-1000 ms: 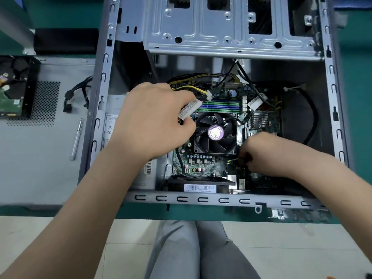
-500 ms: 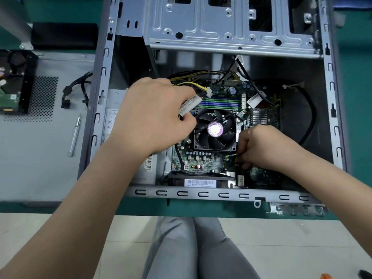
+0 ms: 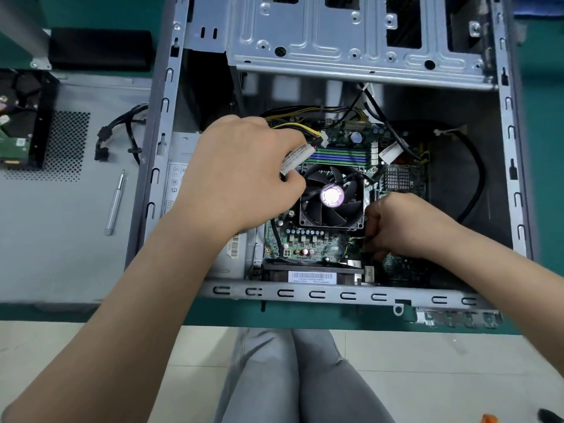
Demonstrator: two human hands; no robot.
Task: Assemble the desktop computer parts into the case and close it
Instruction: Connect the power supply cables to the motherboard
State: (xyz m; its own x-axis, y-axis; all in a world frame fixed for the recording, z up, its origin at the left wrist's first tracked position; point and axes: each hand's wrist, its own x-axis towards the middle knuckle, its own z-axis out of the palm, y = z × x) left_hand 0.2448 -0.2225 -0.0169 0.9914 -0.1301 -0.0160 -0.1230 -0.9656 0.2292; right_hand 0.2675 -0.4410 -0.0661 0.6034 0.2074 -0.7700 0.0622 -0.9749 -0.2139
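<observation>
The open grey computer case (image 3: 305, 293) lies on its side on the green table. Inside it sits the motherboard (image 3: 308, 245) with a black CPU fan (image 3: 332, 196) in the middle. My left hand (image 3: 241, 175) is just left of the fan and grips a bundle of power cables with a white label (image 3: 297, 158) and yellow wires. My right hand (image 3: 399, 224) is curled at the fan's lower right corner, pinching a small black connector with thin wires (image 3: 355, 241) against the board. The fingertips of both hands are hidden.
The grey side panel (image 3: 61, 239) lies left of the case, with a silver screwdriver (image 3: 115, 203), a black cable (image 3: 122, 135) and a hard drive (image 3: 15, 123) on it. A metal drive cage (image 3: 360, 44) spans the case's far end. A black cable (image 3: 476, 178) loops at the right.
My right hand has shifted slightly left and up toward the fan's corner. The left hand keeps its grip on the cable bundle in much the same place.
</observation>
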